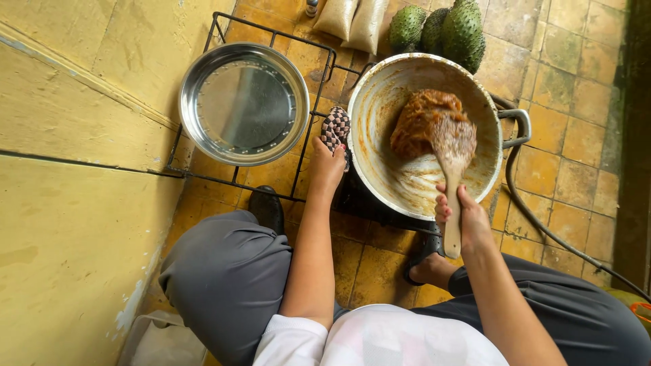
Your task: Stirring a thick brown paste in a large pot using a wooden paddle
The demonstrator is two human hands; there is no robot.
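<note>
Both fingers [444, 203] around wooden spoon [453, 169]

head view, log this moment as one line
left hand grips checkered cloth at pan rim | right hand holds wooden paddle in brown paste

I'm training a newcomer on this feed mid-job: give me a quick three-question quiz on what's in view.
1. True or false: the left hand grips the pan through a checkered cloth.
2. What does the right hand hold? A) ladle B) wooden paddle C) knife
3. What lies in the pan under the paddle's blade?

Key:
1. True.
2. B, the wooden paddle.
3. A thick brown paste.
</note>
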